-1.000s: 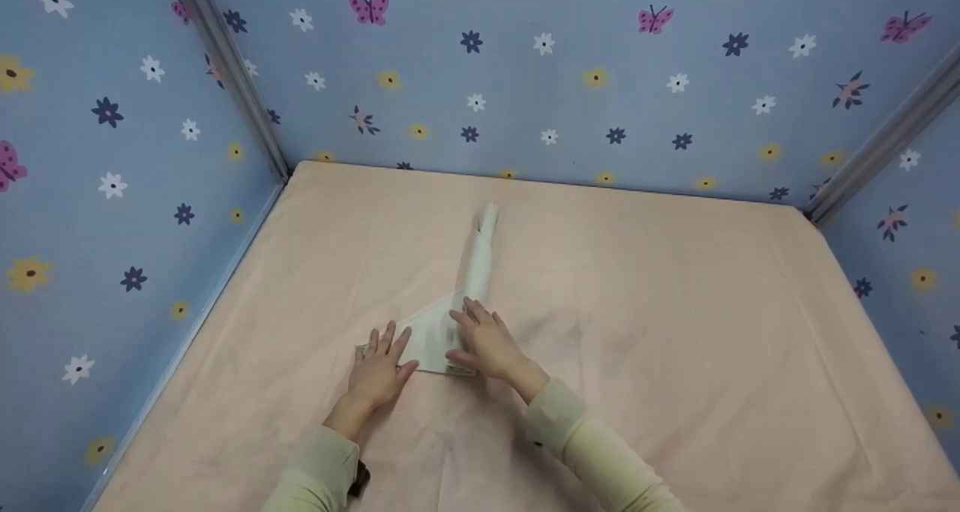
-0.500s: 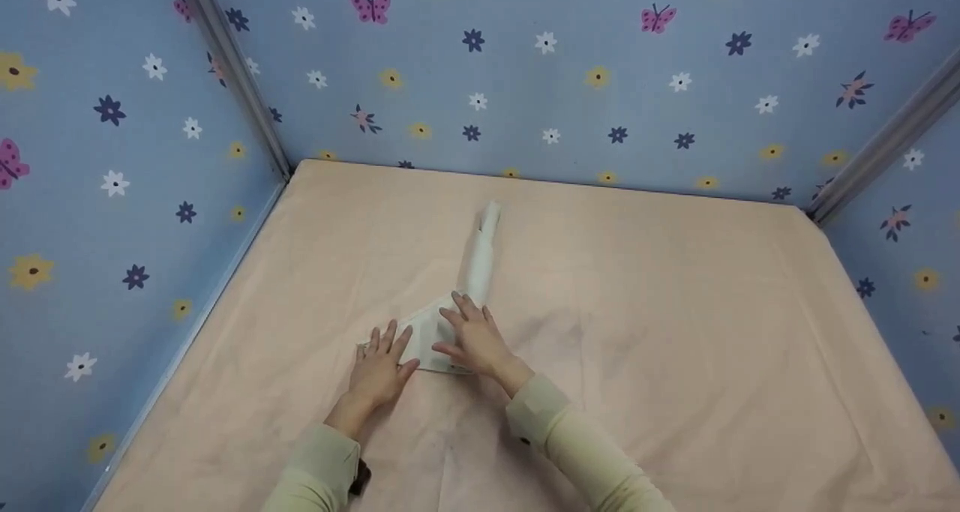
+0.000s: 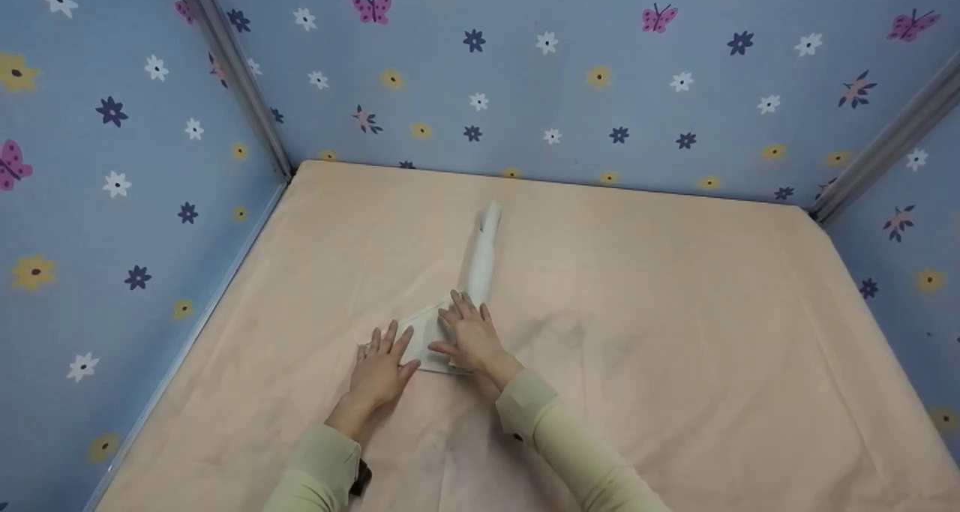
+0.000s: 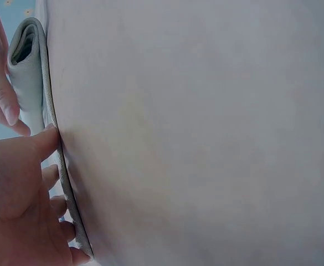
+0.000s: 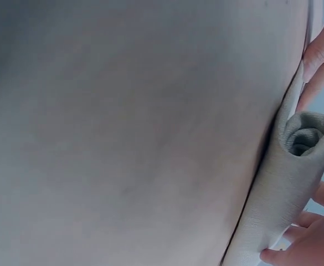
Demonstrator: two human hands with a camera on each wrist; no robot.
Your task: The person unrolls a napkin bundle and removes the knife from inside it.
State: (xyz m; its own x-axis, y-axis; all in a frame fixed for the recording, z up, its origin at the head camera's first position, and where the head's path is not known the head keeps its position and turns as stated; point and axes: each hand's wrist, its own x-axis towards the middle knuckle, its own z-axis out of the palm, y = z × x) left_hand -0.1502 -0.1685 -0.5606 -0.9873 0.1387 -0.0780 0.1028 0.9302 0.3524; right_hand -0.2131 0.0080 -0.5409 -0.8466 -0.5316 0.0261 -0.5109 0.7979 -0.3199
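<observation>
A pale greenish-white cloth [image 3: 427,336] lies on the table, partly wound into a long narrow roll [image 3: 480,268] that points away from me. My left hand [image 3: 379,377] presses the flat corner on the left with its fingers spread. On the near part of the roll rests my right hand [image 3: 476,341], fingers extended and covering some of it. The right wrist view shows the spiral end of the roll [image 5: 306,136], with fingertips along its far side. In the left wrist view, the left thumb and fingertips touch the flat cloth edge [image 4: 67,188].
A peach-coloured sheet [image 3: 675,309] with soft creases covers the table. Blue panels [image 3: 525,70] patterned with flowers and butterflies stand at the back and both sides, joined by grey metal posts [image 3: 232,70].
My right hand has moved a little to the left over the near part of the roll, covering more of the flat cloth. The left hand has stayed in place.
</observation>
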